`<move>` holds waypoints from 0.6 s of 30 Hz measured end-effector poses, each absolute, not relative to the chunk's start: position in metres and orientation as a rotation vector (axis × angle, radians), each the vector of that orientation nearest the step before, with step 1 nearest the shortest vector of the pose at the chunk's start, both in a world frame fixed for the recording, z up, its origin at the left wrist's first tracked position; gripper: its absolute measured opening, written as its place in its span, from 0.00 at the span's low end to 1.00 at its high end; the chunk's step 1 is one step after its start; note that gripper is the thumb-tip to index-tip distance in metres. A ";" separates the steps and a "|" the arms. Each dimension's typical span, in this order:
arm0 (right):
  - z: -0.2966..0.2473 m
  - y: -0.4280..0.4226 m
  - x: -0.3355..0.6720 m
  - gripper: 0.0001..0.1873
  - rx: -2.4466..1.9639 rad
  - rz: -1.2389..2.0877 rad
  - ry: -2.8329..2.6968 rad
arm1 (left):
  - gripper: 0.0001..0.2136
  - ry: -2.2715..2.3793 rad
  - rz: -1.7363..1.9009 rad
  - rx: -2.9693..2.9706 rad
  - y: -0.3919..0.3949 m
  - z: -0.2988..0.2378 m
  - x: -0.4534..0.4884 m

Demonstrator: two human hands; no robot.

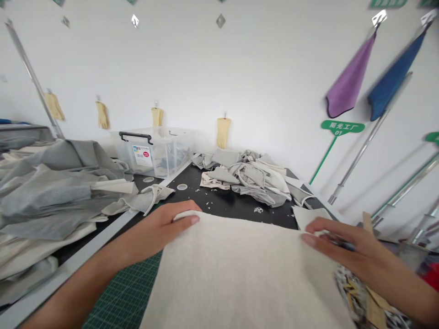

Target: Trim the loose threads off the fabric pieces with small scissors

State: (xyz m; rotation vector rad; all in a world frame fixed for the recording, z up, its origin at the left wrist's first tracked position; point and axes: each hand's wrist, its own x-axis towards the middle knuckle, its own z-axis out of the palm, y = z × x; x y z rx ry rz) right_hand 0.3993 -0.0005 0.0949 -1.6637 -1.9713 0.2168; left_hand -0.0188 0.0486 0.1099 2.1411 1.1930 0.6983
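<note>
A cream-white cloth [247,274] with a folded edge along its top hangs stretched between my two hands. My left hand [171,224] pinches its upper left corner between thumb and fingers. At the upper right corner, my right hand [343,246] grips the same edge. A small dark tool [338,241] also sits in the right palm, blurred and partly hidden by the fingers, so its kind is unclear. The lower part of the cloth runs out of view. Beneath it shows a green cutting mat [120,292] with grid lines.
Grey and white cloth pieces form a heap [247,176] on the black table [219,201], among scraps. A larger pile [51,192] lies left. Behind stands a clear plastic box [161,155]. Offcuts [363,297] lie low right. Yellow gloves [223,132] hang on the wall.
</note>
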 end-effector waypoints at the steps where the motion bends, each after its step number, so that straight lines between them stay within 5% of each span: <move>1: 0.089 0.018 0.392 0.14 -1.696 0.275 -2.013 | 0.16 1.203 0.669 2.125 0.065 0.100 -0.015; 9: -0.043 0.088 0.352 0.11 -1.957 0.191 -2.048 | 0.12 1.656 0.465 2.225 0.125 -0.040 -0.003; 18: -0.060 0.108 0.363 0.16 -1.979 0.313 -1.762 | 0.11 1.793 0.649 2.405 0.135 -0.037 0.014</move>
